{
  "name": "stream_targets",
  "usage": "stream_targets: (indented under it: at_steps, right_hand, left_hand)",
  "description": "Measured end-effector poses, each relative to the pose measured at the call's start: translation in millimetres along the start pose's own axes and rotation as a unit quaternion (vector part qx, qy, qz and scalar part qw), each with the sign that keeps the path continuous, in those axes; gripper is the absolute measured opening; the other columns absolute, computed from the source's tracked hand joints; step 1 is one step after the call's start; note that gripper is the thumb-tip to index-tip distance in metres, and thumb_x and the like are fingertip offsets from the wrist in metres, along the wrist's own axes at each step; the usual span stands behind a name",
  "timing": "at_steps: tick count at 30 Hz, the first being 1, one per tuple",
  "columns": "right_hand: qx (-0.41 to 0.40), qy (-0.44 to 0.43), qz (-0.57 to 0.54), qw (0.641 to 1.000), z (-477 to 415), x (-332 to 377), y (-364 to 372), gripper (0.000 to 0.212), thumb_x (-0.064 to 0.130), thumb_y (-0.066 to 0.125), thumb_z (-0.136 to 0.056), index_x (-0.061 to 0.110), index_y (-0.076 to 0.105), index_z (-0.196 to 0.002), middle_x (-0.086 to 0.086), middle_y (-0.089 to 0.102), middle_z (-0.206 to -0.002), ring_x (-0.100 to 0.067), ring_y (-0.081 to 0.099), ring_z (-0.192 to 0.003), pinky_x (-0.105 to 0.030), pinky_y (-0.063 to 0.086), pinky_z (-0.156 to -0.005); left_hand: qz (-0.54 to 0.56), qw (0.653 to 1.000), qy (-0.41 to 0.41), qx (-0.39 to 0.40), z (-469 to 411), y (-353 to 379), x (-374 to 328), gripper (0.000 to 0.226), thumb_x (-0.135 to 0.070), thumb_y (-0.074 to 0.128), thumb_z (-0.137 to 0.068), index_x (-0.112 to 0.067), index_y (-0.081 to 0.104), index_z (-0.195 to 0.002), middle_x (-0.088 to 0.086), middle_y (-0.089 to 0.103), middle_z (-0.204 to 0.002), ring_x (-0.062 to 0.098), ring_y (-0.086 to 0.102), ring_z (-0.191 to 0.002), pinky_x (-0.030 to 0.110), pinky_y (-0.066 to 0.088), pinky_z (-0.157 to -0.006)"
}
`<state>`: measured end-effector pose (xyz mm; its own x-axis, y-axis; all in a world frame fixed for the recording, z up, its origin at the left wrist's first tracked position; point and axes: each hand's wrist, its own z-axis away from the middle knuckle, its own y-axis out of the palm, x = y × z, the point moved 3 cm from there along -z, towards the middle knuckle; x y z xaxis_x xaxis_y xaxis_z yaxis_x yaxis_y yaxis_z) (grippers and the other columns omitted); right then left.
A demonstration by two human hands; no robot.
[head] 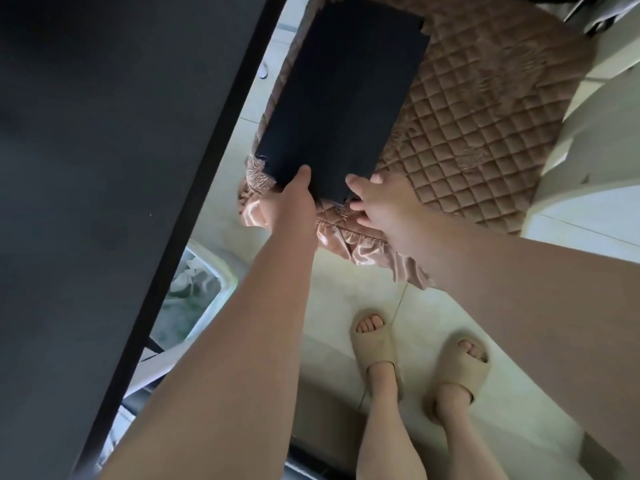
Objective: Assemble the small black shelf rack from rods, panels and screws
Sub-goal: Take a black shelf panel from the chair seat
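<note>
Your panel (343,98) lies flat on the cushion (485,126), long axis pointing away from you. Left hand (294,194) and right hand (379,199) both pinch its near short edge, thumbs on top, equally near, so I'd draw it straight back.

**Nothing legible**

We find no writing, label, brand or number that can be read. The black panel (339,98), beyond the fingers of the left hand (294,199) and right hand (377,199), shows a plain dark face. The quilted cushion (478,140) past those fingers bears only stitched diamonds.

Left hand (294,197), right hand (379,202) (outstretched).
</note>
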<state>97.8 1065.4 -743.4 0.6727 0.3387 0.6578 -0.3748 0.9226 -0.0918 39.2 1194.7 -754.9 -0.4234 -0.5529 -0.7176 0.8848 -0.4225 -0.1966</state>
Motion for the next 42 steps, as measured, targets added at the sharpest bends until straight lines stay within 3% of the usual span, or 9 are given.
stream_targets:
  at_steps: [4, 6, 10, 15, 20, 26, 34, 39, 42]
  right_hand:
    - [0.001, 0.018, -0.065, 0.998, 11.2, -5.4, -6.3, 0.023, 0.033, 0.07, -0.095, 0.03, 0.05, -0.085, 0.005, 0.065, -0.09, -0.007, 0.071, -0.077, -0.027, 0.062, -0.063]
    - [-0.003, 0.034, -0.11, 0.993, 21.5, -11.3, -13.5, 0.018, 0.034, 0.072, -0.094, 0.029, 0.055, -0.091, 0.006, 0.065, -0.093, -0.007, 0.07, -0.078, -0.029, 0.061, -0.074]
    - [0.009, 0.052, -0.164, 0.985, 49.0, -25.0, -32.3, 0.023, 0.031, 0.074, -0.093, 0.018, 0.065, -0.109, -0.005, 0.074, -0.111, -0.022, 0.072, -0.101, -0.034, 0.062, -0.085]
    - [-0.011, 0.048, -0.187, 0.981, 100.9, -32.8, -58.5, 0.018, 0.024, 0.073, -0.093, 0.016, 0.068, -0.107, -0.005, 0.077, -0.108, -0.022, 0.074, -0.099, -0.034, 0.061, -0.085]
    - [-0.041, 0.066, -0.171, 0.982, 160.4, -34.6, -77.8, 0.02, 0.025, 0.073, -0.092, 0.013, 0.069, -0.108, -0.003, 0.077, -0.105, -0.019, 0.075, -0.097, -0.025, 0.06, -0.074]
    - [-0.09, 0.049, -0.105, 0.989, 230.4, -23.0, -96.4, 0.026, 0.026, 0.071, -0.093, 0.01, 0.071, -0.113, -0.002, 0.077, -0.106, -0.022, 0.073, -0.099, -0.043, 0.06, -0.091]
    - [-0.1, 0.047, -0.064, 0.992, 305.9, -0.6, -117.0, 0.021, 0.032, 0.072, -0.091, 0.014, 0.073, -0.103, -0.002, 0.077, -0.101, -0.024, 0.073, -0.098, -0.047, 0.058, -0.094]
    - [-0.105, -0.02, -0.038, 0.994, 358.4, 25.8, -127.4, 0.015, 0.031, 0.072, -0.092, 0.017, 0.072, -0.1, 0.002, 0.077, -0.096, -0.024, 0.073, -0.095, -0.034, 0.057, -0.077]
    - [-0.101, -0.065, -0.037, 0.992, 385.6, 44.2, -127.3, 0.014, 0.028, 0.071, -0.093, 0.019, 0.071, -0.105, 0.004, 0.077, -0.101, -0.018, 0.073, -0.096, -0.037, 0.06, -0.086]
  left_hand:
    - [0.039, 0.993, -0.07, 0.085, 20.7, -6.0, 7.7, 0.034, -0.026, 0.08, -0.081, -0.01, 0.062, -0.106, -0.006, 0.073, -0.074, 0.007, 0.066, -0.055, 0.02, 0.055, -0.055]
    - [0.056, 0.987, -0.092, 0.12, 37.6, -12.1, 16.2, 0.03, -0.024, 0.077, -0.085, -0.012, 0.066, -0.11, -0.011, 0.069, -0.063, 0.002, 0.064, -0.05, 0.016, 0.051, -0.051]
    - [0.015, 0.977, -0.126, 0.172, 72.2, -29.1, 31.0, 0.034, -0.033, 0.076, -0.085, -0.016, 0.067, -0.114, -0.01, 0.071, -0.071, 0.005, 0.066, -0.063, 0.021, 0.05, -0.057]
    - [-0.005, 0.956, -0.179, 0.233, 110.9, -59.4, 39.3, 0.027, -0.042, 0.072, -0.086, -0.026, 0.068, -0.107, -0.007, 0.074, -0.094, 0.012, 0.066, -0.093, 0.03, 0.046, -0.077]
    - [0.016, 0.946, -0.203, 0.252, 150.1, -87.9, 24.7, 0.017, -0.032, 0.068, -0.091, -0.018, 0.067, -0.101, -0.002, 0.071, -0.079, 0.011, 0.067, -0.071, 0.027, 0.047, -0.071]
    - [0.027, 0.927, -0.239, 0.287, 210.0, -117.1, 3.3, 0.017, -0.024, 0.07, -0.089, -0.013, 0.065, -0.1, 0.003, 0.071, -0.081, 0.015, 0.067, -0.068, 0.028, 0.056, -0.064]
    - [0.018, 0.917, -0.27, 0.293, 285.1, -141.6, -34.8, 0.007, -0.018, 0.066, -0.091, -0.012, 0.065, -0.094, 0.003, 0.07, -0.076, 0.017, 0.065, -0.067, 0.027, 0.053, -0.067]
    - [0.024, 0.911, -0.233, 0.339, 319.3, -161.2, -62.0, 0.035, -0.017, 0.066, -0.087, -0.01, 0.059, -0.12, 0.004, 0.069, -0.092, 0.016, 0.065, -0.071, 0.03, 0.05, -0.074]
    - [0.03, 0.909, -0.197, 0.365, 335.4, -170.7, -83.1, 0.052, -0.019, 0.066, -0.081, -0.009, 0.055, -0.131, 0.006, 0.069, -0.102, 0.016, 0.068, -0.075, 0.03, 0.052, -0.073]
